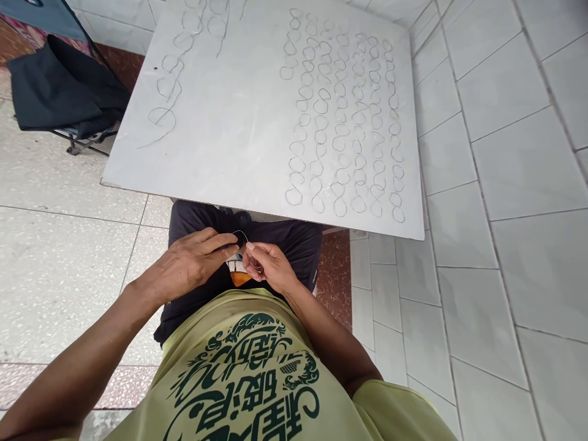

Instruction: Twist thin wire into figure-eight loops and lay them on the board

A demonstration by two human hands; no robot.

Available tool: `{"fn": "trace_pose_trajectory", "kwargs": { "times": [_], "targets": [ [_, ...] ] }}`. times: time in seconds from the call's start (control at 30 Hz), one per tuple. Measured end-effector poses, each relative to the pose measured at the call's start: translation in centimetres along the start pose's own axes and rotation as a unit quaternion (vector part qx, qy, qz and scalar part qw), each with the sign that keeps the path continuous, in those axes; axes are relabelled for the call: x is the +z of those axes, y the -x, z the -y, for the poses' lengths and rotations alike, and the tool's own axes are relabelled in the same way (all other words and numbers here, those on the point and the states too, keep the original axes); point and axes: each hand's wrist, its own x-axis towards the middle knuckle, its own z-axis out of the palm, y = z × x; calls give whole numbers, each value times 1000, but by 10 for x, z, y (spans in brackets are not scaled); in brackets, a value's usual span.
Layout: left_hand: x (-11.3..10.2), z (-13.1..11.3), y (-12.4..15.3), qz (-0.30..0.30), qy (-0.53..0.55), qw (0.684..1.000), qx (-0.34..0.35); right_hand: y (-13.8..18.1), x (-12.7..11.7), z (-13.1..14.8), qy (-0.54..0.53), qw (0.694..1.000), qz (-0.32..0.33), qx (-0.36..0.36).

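Note:
My left hand (190, 263) and my right hand (266, 264) meet over my lap, just below the near edge of a white board (229, 122). Both pinch a thin dark wire (242, 234) that arcs between the fingertips. Something small, orange and white (237, 274), lies on my lap under the hands; I cannot name it. On the board's right half lie several rows of bent wire loops (342, 119), laid side by side. A longer chain of wire loops (172, 92) runs along the board's left side.
White wall tiles (505, 184) fill the right side. Speckled floor tiles (59, 257) lie at the left, with a dark cloth on a metal frame (64, 92) at the upper left. My yellow-green printed shirt (248, 373) covers the bottom.

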Motion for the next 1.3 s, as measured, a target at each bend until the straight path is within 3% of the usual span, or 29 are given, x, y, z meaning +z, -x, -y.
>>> {"fn": "trace_pose_trajectory", "kwargs": {
  "times": [0.17, 0.3, 0.43, 0.53, 0.7, 0.97, 1.2, 1.3],
  "targets": [
    [8, 3, -3, 4, 38, 999, 14, -1, 1, -1, -2, 1000, -7, -10],
    [23, -2, -5, -51, 67, 996, -36, -4, 3, 0, 32, 999, -12, -3],
    [31, -12, -9, -44, 57, 994, -86, -9, 3, -4, 60, 998, -21, -5],
    [24, -17, -6, -44, 72, 993, -85, -10, 1, -6, 60, 998, -24, -6],
    [0, -13, 0, -115, 68, 985, -106, -6, -2, -3, 47, 999, -20, -10],
    [1, 6, -20, 15, 48, 999, -10, -4, 3, 5, 47, 998, 44, 4],
    [5, 14, -19, 32, -19, 998, 52, -6, 8, 3, 13, 1000, 1, 28],
    [9, 16, -15, 6, -18, 998, 54, -9, 10, -1, 10, 1000, -12, 19]
  ]
}}
